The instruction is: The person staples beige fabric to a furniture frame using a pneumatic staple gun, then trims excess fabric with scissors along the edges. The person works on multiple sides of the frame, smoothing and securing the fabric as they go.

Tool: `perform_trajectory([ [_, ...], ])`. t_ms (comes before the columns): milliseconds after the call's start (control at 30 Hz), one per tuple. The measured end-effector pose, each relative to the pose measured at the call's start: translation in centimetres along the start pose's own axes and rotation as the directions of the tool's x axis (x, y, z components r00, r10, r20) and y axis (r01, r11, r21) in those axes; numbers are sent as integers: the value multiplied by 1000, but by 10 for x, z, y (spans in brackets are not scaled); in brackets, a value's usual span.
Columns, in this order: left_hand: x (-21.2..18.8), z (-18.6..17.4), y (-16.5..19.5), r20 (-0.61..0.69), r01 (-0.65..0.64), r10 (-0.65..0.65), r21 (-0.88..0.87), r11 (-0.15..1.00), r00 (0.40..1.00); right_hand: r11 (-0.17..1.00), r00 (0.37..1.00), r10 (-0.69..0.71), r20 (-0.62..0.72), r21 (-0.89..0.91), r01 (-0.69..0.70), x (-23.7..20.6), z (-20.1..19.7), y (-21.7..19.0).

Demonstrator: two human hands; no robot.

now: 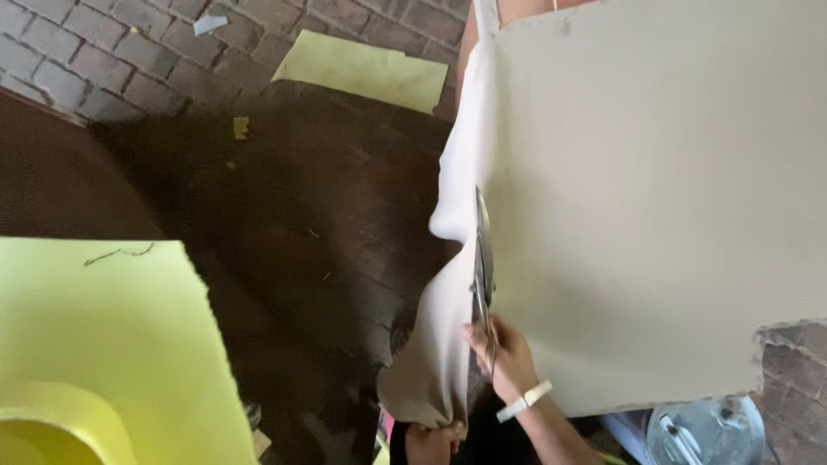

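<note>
A large beige sheet fills the right side of the view. A pair of metal scissors runs up along the sheet's left edge, blades pointing away from me. My right hand, with a white band at the wrist, grips the scissors' handles. A cut, curling pale strip hangs off to the left of the blades. My left hand, at the bottom edge of the view, pinches the lower end of this strip; it is partly cut off by the frame.
A yellow-green sheet lies at the lower left and a paler one at the top, on a brick floor. A dark brown surface spans the middle. A round metal lid sits at the lower right. Small scraps are scattered.
</note>
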State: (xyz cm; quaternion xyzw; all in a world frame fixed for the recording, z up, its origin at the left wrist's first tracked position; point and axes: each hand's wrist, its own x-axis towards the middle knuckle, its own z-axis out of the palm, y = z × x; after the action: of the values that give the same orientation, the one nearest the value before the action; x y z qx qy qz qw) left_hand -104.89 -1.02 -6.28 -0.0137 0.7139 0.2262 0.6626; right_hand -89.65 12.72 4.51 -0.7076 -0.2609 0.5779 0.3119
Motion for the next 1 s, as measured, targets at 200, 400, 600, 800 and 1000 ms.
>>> perform_trajectory([
  [200, 7, 17, 22, -27, 64, -63, 4, 998, 998, 992, 993, 111, -50, -52, -113, 28, 1, -35],
  [400, 12, 20, 57, 24, 92, -94, 84, 992, 995, 997, 996, 63, -61, -43, -66, 52, 5, -65],
  [600, 17, 28, 128, 96, 89, -128, 339, 937, 987, 992, 992, 110, -68, -58, -114, 70, 3, -71],
  [800, -25, 59, 236, 120, -91, -68, 938, 334, 990, 991, 990, 135, -36, 1, -135, 69, -3, -55],
  [1000, 1, 156, 356, 519, -771, 751, 636, -22, 407, 979, 989, 144, 28, 145, -146, 73, -1, -51],
])
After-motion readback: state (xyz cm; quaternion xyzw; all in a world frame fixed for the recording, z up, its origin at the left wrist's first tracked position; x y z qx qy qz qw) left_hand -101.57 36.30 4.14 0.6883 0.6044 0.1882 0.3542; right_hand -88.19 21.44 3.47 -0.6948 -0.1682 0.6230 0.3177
